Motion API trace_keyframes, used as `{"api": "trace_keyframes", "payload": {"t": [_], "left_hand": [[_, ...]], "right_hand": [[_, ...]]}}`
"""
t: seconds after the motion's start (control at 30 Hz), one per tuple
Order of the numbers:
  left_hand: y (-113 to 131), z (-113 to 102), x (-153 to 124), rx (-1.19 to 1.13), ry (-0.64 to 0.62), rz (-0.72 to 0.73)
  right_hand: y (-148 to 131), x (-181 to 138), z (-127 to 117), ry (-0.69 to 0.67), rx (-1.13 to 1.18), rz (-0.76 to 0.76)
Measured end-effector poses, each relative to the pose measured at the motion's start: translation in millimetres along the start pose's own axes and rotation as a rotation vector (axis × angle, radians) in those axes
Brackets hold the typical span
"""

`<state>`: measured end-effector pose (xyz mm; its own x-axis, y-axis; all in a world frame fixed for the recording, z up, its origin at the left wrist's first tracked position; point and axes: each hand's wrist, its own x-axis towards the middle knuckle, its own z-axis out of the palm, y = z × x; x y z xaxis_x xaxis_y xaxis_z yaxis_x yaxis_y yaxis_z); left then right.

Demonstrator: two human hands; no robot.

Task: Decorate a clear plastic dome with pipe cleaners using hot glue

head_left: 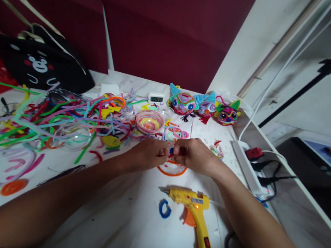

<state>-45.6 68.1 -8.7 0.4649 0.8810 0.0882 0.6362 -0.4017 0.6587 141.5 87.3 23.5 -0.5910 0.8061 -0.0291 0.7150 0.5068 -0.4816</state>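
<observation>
My left hand (149, 154) and my right hand (193, 155) meet over the middle of the table, fingertips pinched together. Between them shows a small blue piece (172, 151), perhaps pipe cleaner; its shape is mostly hidden by the fingers. Just beneath the hands lies a round clear piece with an orange rim (172, 174), partly covered by them. Nearer to me rests a yellow hot glue gun (189, 199) on its side, its small light glowing orange. A curled blue pipe cleaner (164, 209) lies below its nozzle.
A tangle of coloured pipe cleaners (64, 115) spreads over the left, with a striped bowl (149, 122) beside it. Several decorated animal heads (183, 103) and a small digital timer (156, 98) stand at the back. On the right is a power strip (250, 166) with cables.
</observation>
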Motion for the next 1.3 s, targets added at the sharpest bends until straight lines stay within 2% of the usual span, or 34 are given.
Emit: {"api": "trace_keyframes", "payload": {"t": [0.23, 0.4, 0.5, 0.6, 0.73, 0.83, 0.93, 1.03, 1.1, 1.2, 1.3], "left_hand": [[2, 3, -2, 0.053, 0.027, 0.01], [11, 0, -4, 0.115, 0.016, -0.004], [17, -6, -6, 0.161, 0.023, 0.001], [16, -20, -12, 0.206, 0.029, 0.005], [-4, -53, -28, 0.322, 0.031, -0.04], [-30, -78, -43, 0.431, 0.027, -0.153], [-50, -92, -58, 0.497, 0.039, -0.255], [-61, -93, -72, 0.623, 0.072, -0.34], [-65, -90, -79, 0.681, 0.035, -0.347], [-70, -84, -85, 0.689, -0.029, -0.329], [-72, -78, -86, 0.667, -0.035, -0.333]], "right_hand": [[-4, -1, 1, 0.017, -0.032, 0.014], [-7, -4, -1, 0.015, 0.043, -0.024], [-7, -6, -2, 0.036, 0.118, -0.052], [-5, -8, -5, 0.039, 0.224, -0.1], [-1, -10, -9, 0.053, 0.315, -0.117], [2, -12, -11, 0.059, 0.3, -0.12], [4, -13, -13, 0.063, 0.27, -0.125], [4, -14, -15, 0.062, 0.258, -0.119], [5, -15, -16, 0.057, 0.261, -0.109], [5, -14, -14, 0.051, 0.262, -0.109], [5, -14, -13, 0.052, 0.255, -0.114]]}}
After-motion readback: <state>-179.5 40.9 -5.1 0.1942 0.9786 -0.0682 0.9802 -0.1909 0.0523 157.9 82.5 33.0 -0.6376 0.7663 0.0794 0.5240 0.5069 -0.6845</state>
